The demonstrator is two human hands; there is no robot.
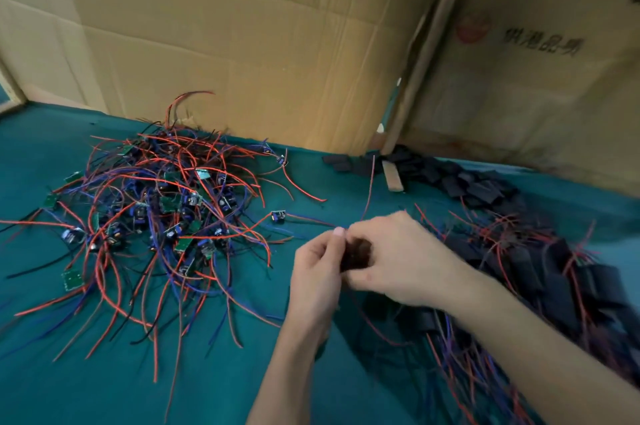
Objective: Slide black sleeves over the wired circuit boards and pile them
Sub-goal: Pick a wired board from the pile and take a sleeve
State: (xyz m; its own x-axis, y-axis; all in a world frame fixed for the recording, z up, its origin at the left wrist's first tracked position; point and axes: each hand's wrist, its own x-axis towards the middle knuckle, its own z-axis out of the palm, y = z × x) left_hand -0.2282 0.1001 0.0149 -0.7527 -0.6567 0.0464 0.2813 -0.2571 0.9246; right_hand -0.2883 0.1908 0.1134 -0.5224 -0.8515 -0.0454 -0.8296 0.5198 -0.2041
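Both hands, left hand (317, 272) and right hand (398, 261), pinch one small black sleeve (356, 254) in their grip, probably mid-sliding; next it joins the sleeved pile (540, 272) at three o'clock.

Unsleeved wired circuit boards (152, 216) are lying left on the desk (86, 390), sleeved boards (540, 272) right, loose sleeves (460, 178) behind them.

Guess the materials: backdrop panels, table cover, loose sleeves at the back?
Panels: brown corrugated cardboard by the look, matte, with fold creases and flap seams.
Table cover: teal, matte, no glare; likely cloth or felt, but no weave is resolvable.
Sleeves: flat black pieces, dull finish; possibly heat-shrink or soft plastic tubing, too blurred to confirm.
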